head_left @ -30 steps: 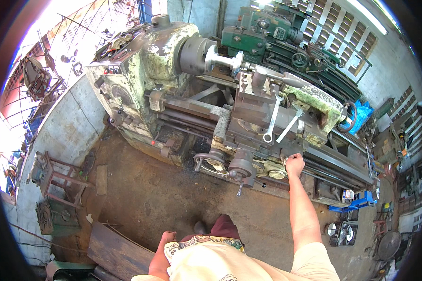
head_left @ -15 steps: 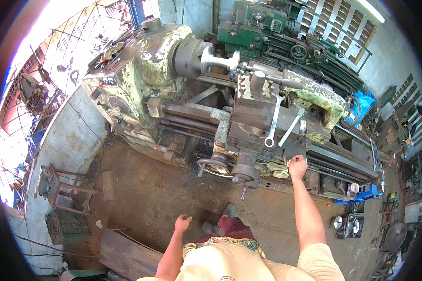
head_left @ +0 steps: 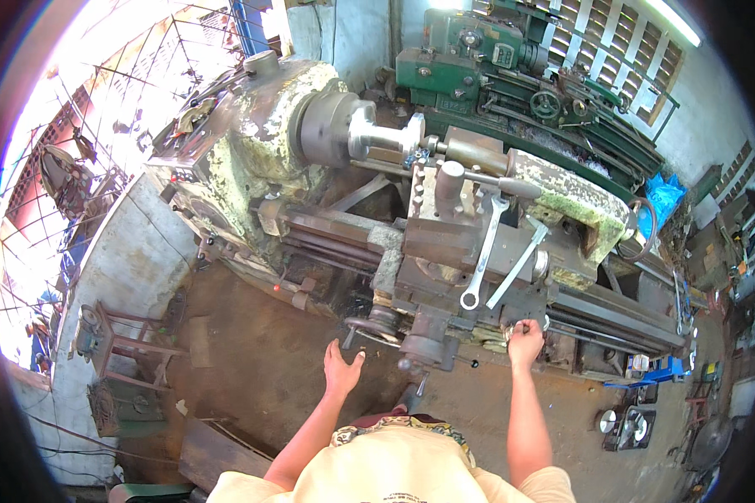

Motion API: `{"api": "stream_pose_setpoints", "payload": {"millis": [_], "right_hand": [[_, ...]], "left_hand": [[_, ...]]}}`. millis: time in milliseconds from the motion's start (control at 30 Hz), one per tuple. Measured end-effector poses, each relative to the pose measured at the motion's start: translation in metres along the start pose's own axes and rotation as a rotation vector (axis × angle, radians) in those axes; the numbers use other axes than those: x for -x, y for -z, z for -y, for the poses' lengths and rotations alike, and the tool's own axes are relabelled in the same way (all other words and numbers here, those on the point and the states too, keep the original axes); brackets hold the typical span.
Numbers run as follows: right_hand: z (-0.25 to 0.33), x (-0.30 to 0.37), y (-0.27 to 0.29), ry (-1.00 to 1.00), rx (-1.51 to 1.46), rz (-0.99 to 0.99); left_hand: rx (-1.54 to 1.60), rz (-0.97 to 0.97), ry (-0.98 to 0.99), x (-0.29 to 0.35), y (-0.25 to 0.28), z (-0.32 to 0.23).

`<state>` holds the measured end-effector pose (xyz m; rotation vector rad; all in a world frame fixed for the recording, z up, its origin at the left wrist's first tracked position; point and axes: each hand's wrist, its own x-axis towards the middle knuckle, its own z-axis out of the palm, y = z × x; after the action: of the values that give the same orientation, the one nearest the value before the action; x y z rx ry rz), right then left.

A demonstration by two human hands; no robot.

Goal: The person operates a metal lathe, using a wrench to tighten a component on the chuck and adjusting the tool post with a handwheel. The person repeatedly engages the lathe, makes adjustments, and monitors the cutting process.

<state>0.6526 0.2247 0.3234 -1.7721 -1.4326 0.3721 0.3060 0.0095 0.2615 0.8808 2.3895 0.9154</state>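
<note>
My right hand (head_left: 525,342) is closed at the right end of the lathe's carriage, around a small part that its fingers hide. My left hand (head_left: 342,370) has its fingers apart and holds nothing. It is just in front of the carriage handwheel (head_left: 376,329), and I cannot tell whether they touch. A shiny flanged metal workpiece (head_left: 386,139) sits between the chuck (head_left: 325,127) and the tailstock (head_left: 562,180). On the carriage, beside the tool post (head_left: 450,186), lie a long wrench (head_left: 483,258) and a T-shaped metal tool (head_left: 518,267).
Behind this lathe stands a green lathe (head_left: 457,80). A wooden stool frame (head_left: 134,348) is at left, with a brown board (head_left: 218,457) near my left arm. On the floor at right is a black tray (head_left: 633,427). A crank handle (head_left: 421,384) juts toward me.
My left hand has risen from beside my body to the handwheel, its fingers spreading. My right hand stays at the same carriage part. The view has shifted as my body moved closer to the lathe.
</note>
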Motion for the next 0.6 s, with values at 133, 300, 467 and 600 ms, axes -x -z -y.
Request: {"api": "stream_pose_setpoints", "payload": {"millis": [133, 300, 467, 600], "right_hand": [[-0.003, 0.0, -0.002, -0.093, -0.128, 0.019], [-0.004, -0.001, -0.003, -0.087, -0.1, 0.021], [-0.003, -0.002, -0.004, -0.104, -0.113, 0.035], [0.0, -0.001, -0.006, -0.108, -0.141, 0.016]], "left_hand": [[-0.087, 0.042, -0.029, -0.019, -0.02, -0.025], [-0.144, 0.144, -0.032, -0.039, -0.035, -0.043], [-0.185, 0.152, -0.017, -0.049, -0.049, -0.043], [-0.149, 0.133, 0.047, -0.061, -0.053, -0.034]]}}
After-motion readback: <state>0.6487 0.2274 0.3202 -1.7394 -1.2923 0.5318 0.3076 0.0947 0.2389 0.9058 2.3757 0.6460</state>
